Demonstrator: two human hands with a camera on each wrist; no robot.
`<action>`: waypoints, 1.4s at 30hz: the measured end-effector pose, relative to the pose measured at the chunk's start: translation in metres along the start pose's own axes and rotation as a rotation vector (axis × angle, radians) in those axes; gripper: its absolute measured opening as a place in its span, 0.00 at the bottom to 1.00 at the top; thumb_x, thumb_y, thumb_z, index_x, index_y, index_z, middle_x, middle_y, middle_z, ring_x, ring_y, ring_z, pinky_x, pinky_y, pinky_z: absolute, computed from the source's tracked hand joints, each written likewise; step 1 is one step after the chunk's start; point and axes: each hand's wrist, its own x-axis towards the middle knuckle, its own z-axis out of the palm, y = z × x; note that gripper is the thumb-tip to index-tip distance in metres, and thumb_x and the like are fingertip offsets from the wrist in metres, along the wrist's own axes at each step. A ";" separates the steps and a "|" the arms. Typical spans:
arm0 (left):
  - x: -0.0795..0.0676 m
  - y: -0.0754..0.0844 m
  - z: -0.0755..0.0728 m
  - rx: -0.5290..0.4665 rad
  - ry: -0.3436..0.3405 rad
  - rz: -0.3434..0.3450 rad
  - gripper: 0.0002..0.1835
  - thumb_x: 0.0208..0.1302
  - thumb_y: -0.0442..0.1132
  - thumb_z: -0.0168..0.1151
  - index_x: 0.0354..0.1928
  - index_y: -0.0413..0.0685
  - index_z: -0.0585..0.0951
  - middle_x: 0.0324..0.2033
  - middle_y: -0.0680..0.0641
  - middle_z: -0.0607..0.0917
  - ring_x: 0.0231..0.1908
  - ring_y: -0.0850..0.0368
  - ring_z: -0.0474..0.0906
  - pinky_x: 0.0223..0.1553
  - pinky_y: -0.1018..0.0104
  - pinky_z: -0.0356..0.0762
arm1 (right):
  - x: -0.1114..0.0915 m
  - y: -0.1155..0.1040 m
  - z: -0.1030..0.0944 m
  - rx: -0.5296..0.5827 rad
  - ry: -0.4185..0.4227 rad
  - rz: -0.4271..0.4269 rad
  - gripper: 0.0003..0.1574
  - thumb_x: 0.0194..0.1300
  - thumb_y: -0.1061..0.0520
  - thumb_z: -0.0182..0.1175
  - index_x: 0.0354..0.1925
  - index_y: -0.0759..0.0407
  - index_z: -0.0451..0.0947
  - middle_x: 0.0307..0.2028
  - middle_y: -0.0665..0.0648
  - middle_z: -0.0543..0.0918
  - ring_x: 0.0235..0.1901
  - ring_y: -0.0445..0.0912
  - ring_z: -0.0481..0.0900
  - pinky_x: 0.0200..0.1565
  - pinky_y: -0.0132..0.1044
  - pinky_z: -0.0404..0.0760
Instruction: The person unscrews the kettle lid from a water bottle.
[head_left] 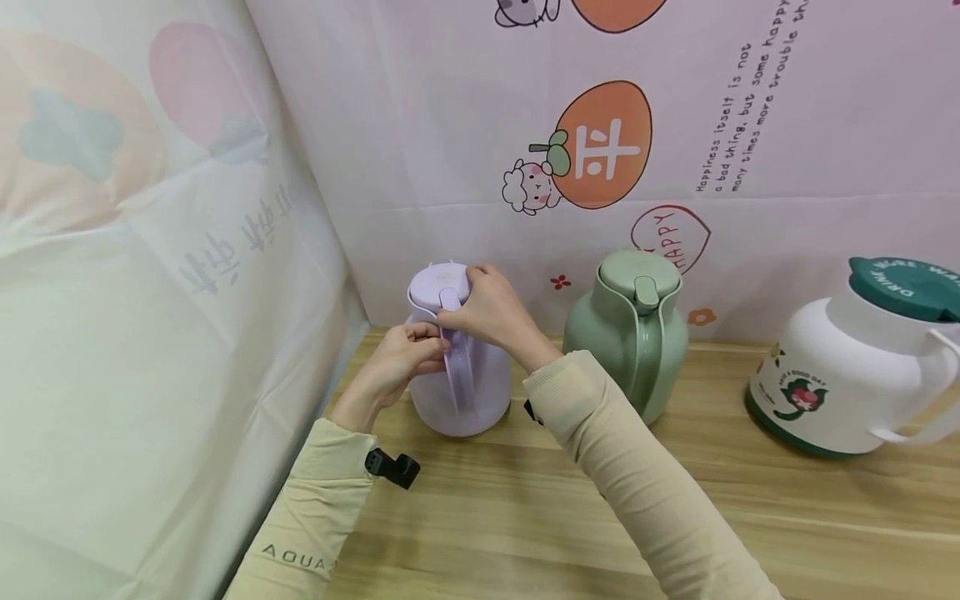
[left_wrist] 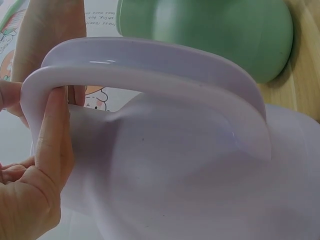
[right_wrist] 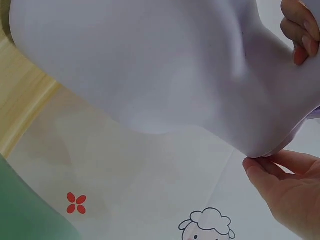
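A lilac thermos jug (head_left: 480,404) stands upright on the table, its round lid (head_left: 432,285) seated on top and its handle (left_wrist: 150,80) toward me. My left hand (head_left: 393,358) pinches the upper end of that handle; in the left wrist view its fingers lie inside the loop, with the thumb outside. From the right, my right hand (head_left: 495,310) grips the lid at the jug's top, thumb near the lid's lever (head_left: 450,300) and fingers at the far edge. In the right wrist view, right fingertips (right_wrist: 252,167) meet the rim. Part of the lid is hidden behind this hand.
Just right stands a green thermos jug (head_left: 592,333), close to my right forearm. Farther right is a white jug (head_left: 832,375) with a dark green lid. A printed cloth (head_left: 450,150) hangs behind the wooden table (head_left: 450,517), and another sheet (head_left: 150,375) borders it on the left.
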 end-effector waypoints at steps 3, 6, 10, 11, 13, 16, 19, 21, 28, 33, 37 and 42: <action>0.000 0.001 0.000 0.011 -0.005 0.008 0.02 0.60 0.27 0.50 0.34 0.36 0.72 0.34 0.50 0.74 0.36 0.64 0.77 0.42 0.71 0.83 | 0.001 0.000 -0.001 0.000 -0.004 -0.006 0.47 0.50 0.47 0.66 0.62 0.70 0.66 0.62 0.64 0.70 0.57 0.53 0.72 0.60 0.44 0.74; 0.000 0.002 0.001 0.018 -0.014 0.018 0.01 0.60 0.28 0.50 0.33 0.36 0.71 0.34 0.50 0.74 0.36 0.64 0.76 0.42 0.70 0.83 | 0.002 0.000 -0.002 0.001 -0.007 -0.010 0.47 0.50 0.47 0.66 0.62 0.70 0.66 0.63 0.64 0.70 0.57 0.53 0.72 0.60 0.44 0.74; -0.001 0.003 0.001 0.006 -0.019 0.023 0.02 0.59 0.27 0.50 0.31 0.38 0.72 0.34 0.50 0.74 0.36 0.64 0.76 0.43 0.70 0.84 | 0.003 0.000 -0.002 0.001 -0.010 -0.020 0.46 0.50 0.48 0.65 0.62 0.70 0.66 0.63 0.64 0.70 0.57 0.53 0.72 0.60 0.44 0.75; -0.001 0.003 0.001 0.002 -0.021 0.022 0.02 0.60 0.27 0.50 0.31 0.38 0.72 0.33 0.50 0.74 0.36 0.64 0.76 0.43 0.70 0.83 | 0.003 0.000 -0.001 0.003 -0.012 -0.022 0.46 0.50 0.48 0.65 0.62 0.70 0.66 0.63 0.64 0.70 0.57 0.53 0.72 0.60 0.44 0.75; -0.002 0.002 -0.001 -0.010 -0.022 0.017 0.02 0.61 0.27 0.51 0.33 0.38 0.72 0.33 0.51 0.73 0.35 0.65 0.76 0.42 0.71 0.83 | 0.002 -0.001 -0.001 0.009 -0.015 -0.023 0.47 0.51 0.48 0.65 0.63 0.70 0.65 0.63 0.64 0.69 0.58 0.53 0.71 0.61 0.44 0.74; -0.005 0.000 -0.003 -0.024 -0.027 0.004 0.06 0.64 0.30 0.51 0.40 0.33 0.73 0.34 0.52 0.74 0.34 0.66 0.76 0.43 0.72 0.83 | 0.001 -0.003 0.000 0.032 -0.020 -0.019 0.48 0.52 0.48 0.65 0.65 0.71 0.62 0.65 0.65 0.67 0.60 0.54 0.70 0.63 0.45 0.72; -0.008 -0.004 -0.005 -0.013 -0.042 -0.008 0.18 0.69 0.34 0.50 0.55 0.27 0.70 0.40 0.51 0.76 0.36 0.67 0.78 0.45 0.71 0.82 | 0.000 -0.004 0.002 0.060 -0.023 -0.014 0.50 0.54 0.46 0.66 0.66 0.72 0.61 0.65 0.67 0.66 0.61 0.55 0.69 0.65 0.47 0.71; -0.011 -0.007 -0.005 -0.003 -0.049 -0.011 0.23 0.71 0.36 0.48 0.61 0.25 0.66 0.43 0.50 0.77 0.36 0.67 0.79 0.47 0.71 0.82 | 0.000 -0.004 0.004 0.074 -0.026 -0.017 0.51 0.55 0.45 0.66 0.66 0.72 0.60 0.65 0.67 0.65 0.62 0.56 0.69 0.65 0.47 0.70; -0.014 -0.018 0.001 0.043 -0.039 0.083 0.21 0.73 0.36 0.45 0.56 0.20 0.68 0.36 0.53 0.80 0.34 0.67 0.80 0.44 0.72 0.82 | -0.001 0.001 0.008 0.070 0.020 -0.029 0.49 0.53 0.46 0.67 0.65 0.69 0.63 0.66 0.65 0.67 0.62 0.56 0.69 0.65 0.48 0.71; -0.013 -0.019 0.004 0.076 -0.020 0.139 0.19 0.72 0.33 0.45 0.52 0.18 0.70 0.36 0.50 0.80 0.33 0.68 0.80 0.41 0.73 0.82 | 0.000 0.003 0.008 0.035 0.031 -0.038 0.49 0.51 0.46 0.67 0.65 0.70 0.64 0.65 0.65 0.68 0.62 0.56 0.70 0.64 0.47 0.72; -0.010 -0.018 0.005 0.089 -0.025 0.159 0.18 0.72 0.33 0.46 0.50 0.18 0.71 0.36 0.48 0.80 0.32 0.68 0.80 0.42 0.71 0.83 | 0.002 0.004 0.006 0.039 0.032 -0.046 0.49 0.51 0.48 0.67 0.65 0.70 0.64 0.65 0.67 0.68 0.62 0.57 0.70 0.64 0.47 0.72; -0.006 -0.017 0.006 0.095 -0.028 0.172 0.16 0.71 0.33 0.47 0.46 0.18 0.72 0.33 0.51 0.79 0.32 0.68 0.80 0.42 0.69 0.83 | 0.004 0.005 0.003 0.025 0.028 -0.067 0.46 0.50 0.50 0.66 0.64 0.71 0.65 0.64 0.67 0.69 0.62 0.57 0.70 0.64 0.46 0.72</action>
